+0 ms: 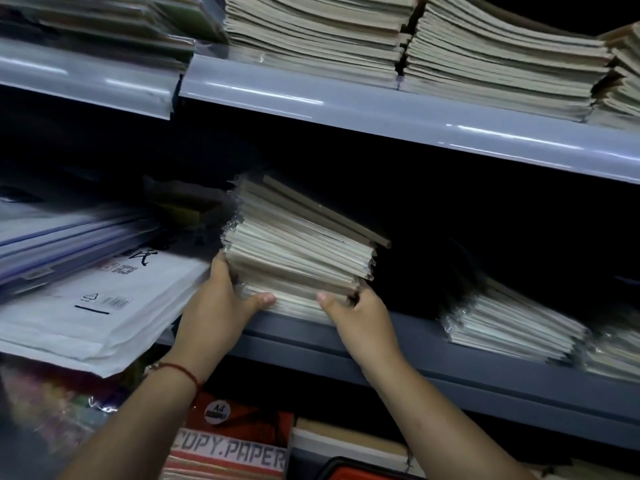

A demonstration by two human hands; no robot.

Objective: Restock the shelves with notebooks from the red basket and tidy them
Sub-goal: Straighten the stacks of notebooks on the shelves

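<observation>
Holding a fat stack (298, 251) of wrapped notebooks from both sides: left hand (221, 306) grips the stack's left side with the thumb laid across the front edge near the bottom, right hand (356, 315) grips the bottom right corner the same way. So both grips are closed on the stack. It sits on the front lip of the middle shelf (450, 362), tilted, with the top few notebooks slid out of line, so it's not squared up yet.

Moving outward: to the right on the same shelf there's a lower pile (512, 327) already lying flat, with a dark gap between it and the stack. To the left, white packs (97, 306) hang over the shelf edge at an angle. The top shelf (415, 123) already carries tall piles, pretty full.

My guess on progress: somewhere in the middle. This batch is on the shelf but needs pushing back and straightening. A red edge at the bottom (349, 467) could be the basket, but I can't see inside, so no idea how many are left.
</observation>
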